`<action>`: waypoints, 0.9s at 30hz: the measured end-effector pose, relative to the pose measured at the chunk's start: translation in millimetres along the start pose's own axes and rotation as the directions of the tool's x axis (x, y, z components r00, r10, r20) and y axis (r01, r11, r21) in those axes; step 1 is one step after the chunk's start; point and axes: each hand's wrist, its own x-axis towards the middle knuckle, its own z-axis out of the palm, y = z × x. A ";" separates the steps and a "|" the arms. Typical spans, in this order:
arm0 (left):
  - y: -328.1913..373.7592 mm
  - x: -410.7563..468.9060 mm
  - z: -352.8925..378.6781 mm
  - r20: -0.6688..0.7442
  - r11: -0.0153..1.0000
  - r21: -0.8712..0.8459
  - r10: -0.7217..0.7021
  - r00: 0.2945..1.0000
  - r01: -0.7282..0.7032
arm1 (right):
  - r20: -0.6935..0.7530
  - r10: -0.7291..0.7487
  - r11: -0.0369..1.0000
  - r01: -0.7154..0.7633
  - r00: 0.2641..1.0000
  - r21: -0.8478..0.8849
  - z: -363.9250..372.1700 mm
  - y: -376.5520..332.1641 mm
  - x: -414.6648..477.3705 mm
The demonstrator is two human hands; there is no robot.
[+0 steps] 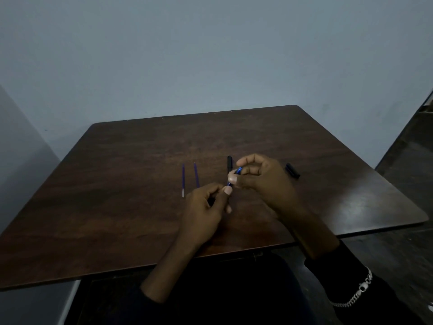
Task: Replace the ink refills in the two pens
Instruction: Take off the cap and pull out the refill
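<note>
Both hands meet above the middle of the dark wooden table. My right hand pinches a short blue pen part between thumb and fingers. My left hand grips something dark that its fingers mostly hide, and a thin blue refill spans the gap between the two hands. Two loose blue refills lie side by side to the left, one with a pale tip and one partly behind my left hand. A black pen lies behind my right hand.
A black pen piece lies on the table to the right of my right hand. A pale wall rises behind the table. The table's near edge runs just above my lap. A silver chain bracelet hangs on my right sleeve.
</note>
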 end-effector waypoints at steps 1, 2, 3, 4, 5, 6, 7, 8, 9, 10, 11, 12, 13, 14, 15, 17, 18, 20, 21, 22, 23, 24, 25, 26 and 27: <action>-0.1 -0.4 0.0 0.005 1.000 0.002 -0.004 1.000 0.004 | 0.003 -0.003 0.999 0.003 1.000 0.035 -2.0 -0.3 1.0; -0.2 -0.9 0.2 0.011 1.000 0.002 -0.007 1.000 0.007 | 0.010 -0.010 0.996 0.009 1.000 0.085 -4.6 -0.8 2.1; -0.4 -1.4 0.3 0.016 1.000 -0.003 -0.008 1.000 0.008 | 0.022 -0.018 0.989 0.015 1.000 0.145 -7.4 -2.0 3.3; -0.6 -1.7 0.7 0.016 1.000 -0.009 -0.007 1.000 0.008 | 0.033 -0.025 0.980 0.018 0.999 0.198 -10.5 -3.5 4.7; -1.1 -2.3 0.9 0.015 1.000 -0.017 -0.006 1.000 0.007 | 0.038 -0.029 0.971 0.019 0.999 0.236 -13.6 -5.3 6.1; -1.6 -2.9 1.4 0.014 1.000 -0.027 -0.006 1.000 0.006 | 0.036 -0.032 0.966 0.022 0.999 0.259 -17.1 -7.2 7.4; -2.3 -3.2 2.0 0.014 0.999 -0.038 -0.007 1.000 0.008 | 0.027 -0.036 0.962 0.028 0.999 0.272 -20.9 -9.2 8.9; -3.1 -3.2 2.8 0.014 0.999 -0.048 -0.012 1.000 0.013 | 0.015 -0.039 0.960 0.033 0.999 0.280 -24.5 -11.0 10.3; -3.6 -2.8 4.1 0.016 0.998 -0.058 -0.021 1.000 0.022 | 0.002 -0.038 0.957 0.036 0.999 0.287 -28.2 -12.9 11.5; -3.8 -2.6 5.3 0.020 0.997 -0.069 -0.030 0.999 0.032 | -0.009 -0.034 0.955 0.035 0.999 0.296 -31.7 -14.4 12.6; -3.3 -2.4 6.9 0.023 0.996 -0.082 -0.037 0.999 0.038 | -0.019 -0.026 0.952 0.031 0.999 0.305 -34.4 -15.8 13.4; -2.7 -2.5 8.5 0.024 0.995 -0.094 -0.036 0.999 0.038 | -0.029 -0.018 0.951 0.026 0.999 0.309 -36.5 -16.5 13.8; -2.0 -2.3 9.9 0.023 0.994 -0.106 -0.032 0.999 0.034 | -0.037 -0.012 0.951 0.023 0.999 0.307 -38.1 -16.7 14.1; -1.2 -2.0 11.6 0.020 0.992 -0.120 -0.031 0.999 0.033 | -0.044 -0.009 0.952 0.022 0.999 0.306 -39.6 -16.4 14.2; -0.3 -1.5 13.0 0.018 0.990 -0.134 -0.034 0.999 0.036 | -0.053 -0.010 0.951 0.026 0.999 0.309 -40.8 -16.2 14.4; 1.6 0.0 15.5 0.017 0.987 -0.154 -0.041 0.999 0.043 | -0.075 -0.011 0.949 0.034 0.997 0.315 -45.0 -16.6 15.2; 2.2 0.8 16.4 0.017 0.986 -0.163 -0.043 0.999 0.045 | -0.090 -0.007 0.950 0.035 0.996 0.312 -48.2 -17.2 15.8; 2.0 2.2 17.6 0.018 0.982 -0.181 -0.044 0.999 0.047 | -0.125 0.003 0.955 0.034 0.992 0.293 -58.4 -19.3 17.4; 1.2 2.7 17.9 0.022 0.981 -0.188 -0.044 0.999 0.048 | -0.146 0.004 0.959 0.037 0.989 0.281 -64.8 -20.4 18.3; 0.3 3.1 18.0 0.028 0.979 -0.195 -0.045 0.999 0.050 | -0.169 0.006 0.962 0.040 0.986 0.269 -72.1 -20.9 19.3; -0.8 3.6 18.1 0.030 0.977 -0.207 -0.047 0.998 0.052 | -0.193 0.012 0.968 0.037 0.981 0.247 -79.8 -21.4 20.2; -1.7 4.3 18.5 0.029 0.973 -0.223 -0.051 0.998 0.057 | -0.221 0.023 0.979 0.024 0.975 0.204 -88.5 -21.8 21.1; -2.4 5.3 19.0 0.025 0.968 -0.242 -0.060 0.998 0.064 | -0.251 0.034 0.991 0.001 0.967 0.136 -97.9 -21.6 22.2; -2.8 6.3 19.7 0.020 0.964 -0.258 -0.069 0.997 0.072 | -0.282 0.039 0.999 -0.027 0.959 0.045 -107.0 -20.6 23.4; -3.2 7.2 20.4 0.017 0.960 -0.269 -0.077 0.997 0.078 | -0.310 0.038 0.997 -0.059 0.950 -0.056 -115.8 -18.7 25.2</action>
